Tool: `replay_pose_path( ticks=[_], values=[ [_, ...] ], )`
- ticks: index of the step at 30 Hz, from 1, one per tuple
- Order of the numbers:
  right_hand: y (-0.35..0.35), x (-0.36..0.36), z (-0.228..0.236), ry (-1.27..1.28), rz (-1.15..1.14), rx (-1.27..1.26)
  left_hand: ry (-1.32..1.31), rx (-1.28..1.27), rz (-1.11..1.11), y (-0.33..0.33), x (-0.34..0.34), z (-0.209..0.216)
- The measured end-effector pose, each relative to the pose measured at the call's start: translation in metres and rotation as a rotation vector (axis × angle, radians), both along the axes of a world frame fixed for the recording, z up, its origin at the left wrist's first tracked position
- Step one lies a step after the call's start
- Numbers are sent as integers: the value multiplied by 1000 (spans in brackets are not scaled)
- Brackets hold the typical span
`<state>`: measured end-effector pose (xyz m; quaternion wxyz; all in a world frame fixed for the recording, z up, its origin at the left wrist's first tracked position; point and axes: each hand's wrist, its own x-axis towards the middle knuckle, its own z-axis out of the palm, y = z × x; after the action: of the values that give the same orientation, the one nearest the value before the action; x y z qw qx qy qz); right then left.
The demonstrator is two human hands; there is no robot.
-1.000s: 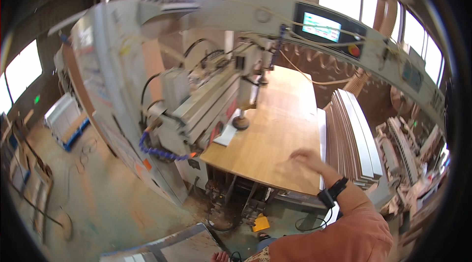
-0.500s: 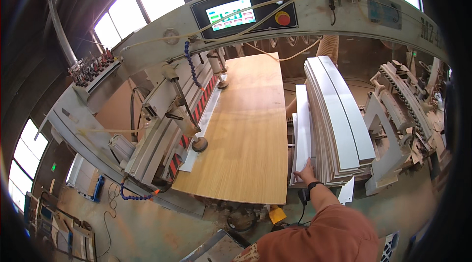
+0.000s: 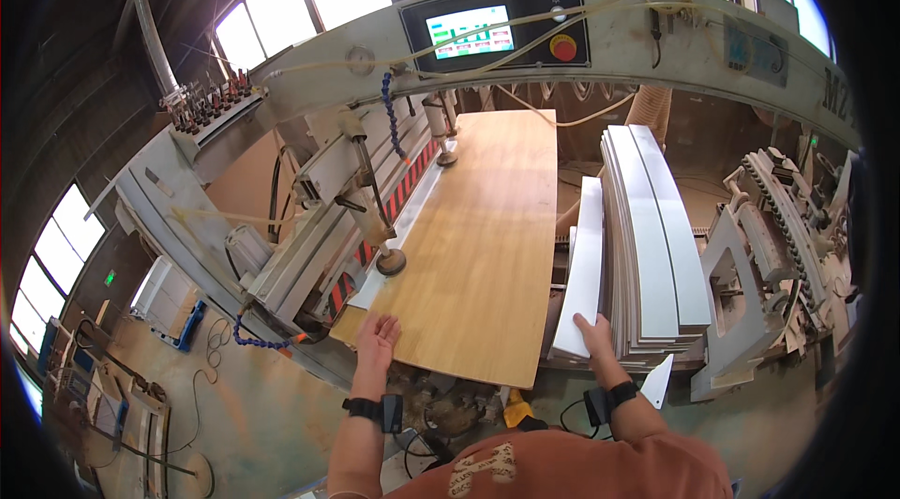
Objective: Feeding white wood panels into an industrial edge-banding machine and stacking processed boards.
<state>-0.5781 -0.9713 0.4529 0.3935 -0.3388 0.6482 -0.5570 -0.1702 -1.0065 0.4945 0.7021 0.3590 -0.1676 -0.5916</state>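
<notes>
My right hand (image 3: 594, 335) is closed on the near end of a long white panel (image 3: 586, 255), thumb on its upper face and the other fingers mostly hidden. The panel lies lengthwise between a large wood-grain board (image 3: 469, 255) and a tall stack of white panels (image 3: 647, 237). At the board's near left corner is my left hand (image 3: 377, 340), palm showing and fingers loosely extended, with nothing in it. Whether it touches the board's edge I cannot tell. Two round-footed clamps (image 3: 391, 262) stand at the board's left side, over a white strip (image 3: 370, 291).
A machine beam (image 3: 337, 63) arches overhead, carrying a lit screen (image 3: 469, 30) and a red stop button (image 3: 562, 47). Striped rail and drill unit lie left of the board. A grey metal frame (image 3: 722, 312) stands right of the stack. Cables hang near the board's front edge.
My left hand has come into view at the board's near left corner. My right hand remains at the white panel's near end. The whole view has shifted slightly.
</notes>
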Motion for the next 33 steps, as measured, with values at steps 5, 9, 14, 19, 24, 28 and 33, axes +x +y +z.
replay_pose_path(
  ticks=[5, 9, 14, 19, 24, 28, 33],
  values=[
    [20, 14, 38, 66, 117, -214, -59, -50, 76, -48, 14, -48],
    [4, 26, 56, 71, 233, -280, -156, 9, 69, -57, 1, -53],
    [-35, 66, 60, -139, 411, -170, -107, 64, 25, -54, 3, -30],
    [-65, 98, 17, 116, 422, -276, -202, 155, 40, -59, 9, -14],
    [-63, 98, 14, 174, 417, -279, -17, 192, 255, -65, -17, -5],
    [-66, 96, 7, 43, 436, -280, -29, 124, 370, -75, -23, 4],
    [-65, 106, 16, 43, 448, -253, 221, 92, 450, -86, 21, -30]
  ],
)
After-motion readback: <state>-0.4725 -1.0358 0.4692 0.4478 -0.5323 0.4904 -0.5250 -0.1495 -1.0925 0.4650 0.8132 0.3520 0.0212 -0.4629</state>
